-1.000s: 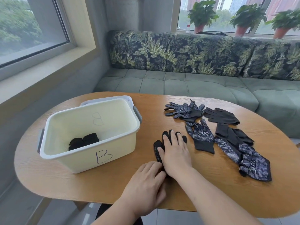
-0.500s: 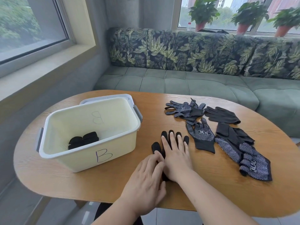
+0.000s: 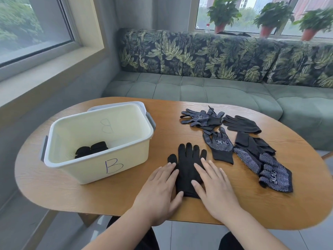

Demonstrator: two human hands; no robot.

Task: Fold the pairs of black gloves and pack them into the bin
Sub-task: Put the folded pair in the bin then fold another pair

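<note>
Black gloves [image 3: 187,168], laid one on the other as a flat pair, are lying palm-down on the wooden table [image 3: 225,210], fingers pointing away from the person and cuff nearest the table's front edge. Both hands are pressing on the pair with nothing gripped. The left hand [image 3: 158,193] is resting flat with fingers spread, its fingertips touching the pair's left edge and its thumb lying at the cuff. The right hand [image 3: 214,188] is likewise lying open and flat, its fingers overlapping the pair's right edge. The bin [image 3: 100,175], cream with a grey rim and a letter B drawn on its front wall, is standing on the table just left of the hands. A folded black bundle [image 3: 91,151] is sitting on the bin's floor toward the near left side. The loose gloves [image 3: 234,139] are lying scattered to the right and beyond the hands, some showing white-dotted palms, some plain black, several overlapping. A green bench seat [image 3: 207,89] with leaf-print back cushions is running behind the table, and potted plants [image 3: 223,13] are standing on the window sill above it.
</note>
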